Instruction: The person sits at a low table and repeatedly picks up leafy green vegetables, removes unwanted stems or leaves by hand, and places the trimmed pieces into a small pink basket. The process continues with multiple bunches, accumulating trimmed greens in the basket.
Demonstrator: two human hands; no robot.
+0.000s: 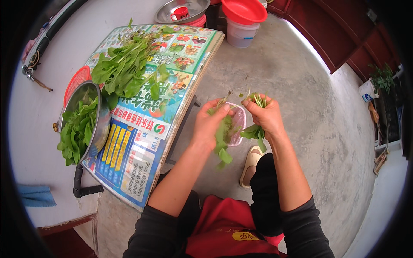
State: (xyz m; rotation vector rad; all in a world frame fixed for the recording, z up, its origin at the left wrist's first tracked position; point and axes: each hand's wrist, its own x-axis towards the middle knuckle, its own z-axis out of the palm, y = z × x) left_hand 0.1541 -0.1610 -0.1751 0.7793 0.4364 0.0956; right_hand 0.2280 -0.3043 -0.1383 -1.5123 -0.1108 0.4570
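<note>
My left hand point(213, 119) pinches a leafy green plant point(222, 142) near its root end; its leaves hang down, slightly blurred. Close by on the right, my right hand point(263, 111) grips a small bunch of leafy greens point(256, 133), stems up and leaves down, with thin root bits at the fingertips. Below and between the hands is a bin with a pink plastic liner point(237, 124), partly hidden by the left hand and its plant. A pile of leafy greens with roots point(129, 67) lies on the table at the left. Loose leaves point(79, 129) fill a metal bowl point(105, 122) nearer me.
The low table point(180, 106) has a printed cover bearing writing. A red plastic basket point(75, 82) is behind the bowl. Beyond the table stand a metal basin point(200, 6) with a red mug point(180, 13), and a red basin point(245, 11) on a white bucket point(240, 34). A potted plant point(384, 79) stands far right.
</note>
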